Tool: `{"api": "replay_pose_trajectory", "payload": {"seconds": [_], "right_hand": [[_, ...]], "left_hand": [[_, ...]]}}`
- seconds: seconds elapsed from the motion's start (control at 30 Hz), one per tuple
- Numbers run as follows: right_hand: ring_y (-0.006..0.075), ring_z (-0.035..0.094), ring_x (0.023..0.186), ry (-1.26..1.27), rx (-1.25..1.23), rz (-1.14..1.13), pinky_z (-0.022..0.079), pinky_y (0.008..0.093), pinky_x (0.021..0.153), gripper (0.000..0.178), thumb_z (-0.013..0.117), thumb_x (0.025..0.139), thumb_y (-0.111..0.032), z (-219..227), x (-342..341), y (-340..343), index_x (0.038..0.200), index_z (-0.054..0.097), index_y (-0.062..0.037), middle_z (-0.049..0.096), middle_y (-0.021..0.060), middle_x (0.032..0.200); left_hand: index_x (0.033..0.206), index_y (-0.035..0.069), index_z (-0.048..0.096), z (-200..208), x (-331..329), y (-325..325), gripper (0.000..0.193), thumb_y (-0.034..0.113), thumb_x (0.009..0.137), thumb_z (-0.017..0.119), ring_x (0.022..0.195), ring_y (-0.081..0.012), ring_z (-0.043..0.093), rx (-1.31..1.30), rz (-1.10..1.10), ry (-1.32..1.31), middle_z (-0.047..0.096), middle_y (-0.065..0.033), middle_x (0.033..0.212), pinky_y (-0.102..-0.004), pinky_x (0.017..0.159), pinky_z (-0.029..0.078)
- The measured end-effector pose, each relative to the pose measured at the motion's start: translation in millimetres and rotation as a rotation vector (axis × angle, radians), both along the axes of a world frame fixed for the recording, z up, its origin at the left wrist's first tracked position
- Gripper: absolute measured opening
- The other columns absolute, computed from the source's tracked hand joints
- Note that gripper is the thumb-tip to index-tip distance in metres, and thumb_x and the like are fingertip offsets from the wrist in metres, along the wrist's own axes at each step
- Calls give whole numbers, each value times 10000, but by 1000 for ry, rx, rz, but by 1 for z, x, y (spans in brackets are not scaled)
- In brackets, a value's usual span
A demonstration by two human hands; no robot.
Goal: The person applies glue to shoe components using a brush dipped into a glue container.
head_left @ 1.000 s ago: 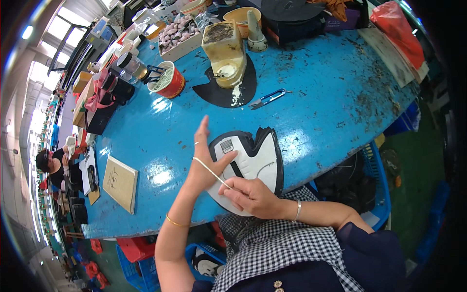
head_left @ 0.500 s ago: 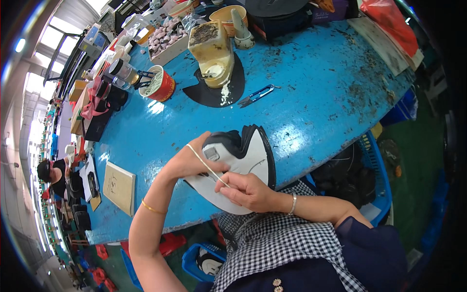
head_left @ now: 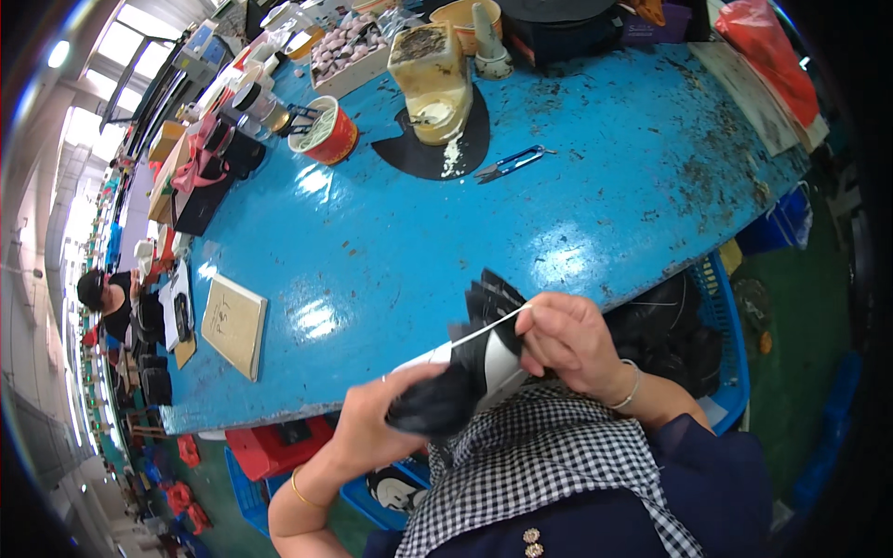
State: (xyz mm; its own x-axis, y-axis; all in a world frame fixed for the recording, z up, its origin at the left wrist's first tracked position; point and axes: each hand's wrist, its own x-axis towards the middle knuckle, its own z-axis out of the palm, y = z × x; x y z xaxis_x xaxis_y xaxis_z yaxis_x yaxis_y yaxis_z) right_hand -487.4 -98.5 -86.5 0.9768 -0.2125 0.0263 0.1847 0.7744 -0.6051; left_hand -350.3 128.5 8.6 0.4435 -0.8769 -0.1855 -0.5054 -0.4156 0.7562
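Note:
Over the table's near edge I hold a bundle of black-and-white shoe uppers, now tilted, with several layered black edges showing. My left hand is closed round its left end, where the dark material is blurred. A thin pale elastic band runs taut across the bundle from the left hand's side. At its other end, my right hand pinches the band, close to the bundle's right edge. How the band passes beneath the bundle is hidden.
On the blue table are thread snips, a curved black piece under a yellowed glue container, a red tub of pale bands and a notebook. A blue basket stands right. Another person is far left.
The bundle has gone from lying white face up to being tilted, nearer my body. My right hand has moved right and up, drawing the band across; my left hand has moved down.

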Motion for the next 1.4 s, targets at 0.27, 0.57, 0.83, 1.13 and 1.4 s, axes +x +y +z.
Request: {"api": "replay_pose_trajectory", "payload": {"seconds": [0.27,0.57,0.83,1.13,1.4], "right_hand": [[35,353,451,277,167,321,472,267,575,266,447,1099,-175,-11,4,13,1062,647,-4,369,-101,515],[62,473,560,436,0,788,584,294,735,231,500,1075,-182,-39,14,73,1053,637,3,491,-43,623],[235,642,1082,-88,-1304,553,484,356,980,185,648,906,14,-40,31,88,1087,615,-10,669,114,1088],[101,567,915,-32,-1309,255,478,259,847,117,555,1034,-51,-34,117,88,1098,647,-16,647,47,1100],[73,566,902,57,-1313,310,473,237,821,129,599,1041,-130,-70,137,77,1098,667,-36,677,-3,1066]], "left_hand": [[1136,2,699,-9,-73,83,441,100,735,856,1025,-309,750,-306,150,-216,748,-189,1155,-354,882,599],[1135,-38,661,-56,-186,158,537,28,665,912,990,-209,730,-396,888,-34,742,-151,1106,-308,905,556],[1228,33,636,-119,-208,163,660,67,645,942,1106,-168,676,-476,1130,301,702,-87,1189,-313,990,516],[1311,7,595,-266,-195,251,451,57,879,711,1086,-283,692,-1279,1762,962,690,-129,1221,-445,949,581],[1376,58,591,-359,-258,408,464,211,942,659,1242,-364,608,-1412,2369,533,643,-161,1340,-550,1099,474]]}}
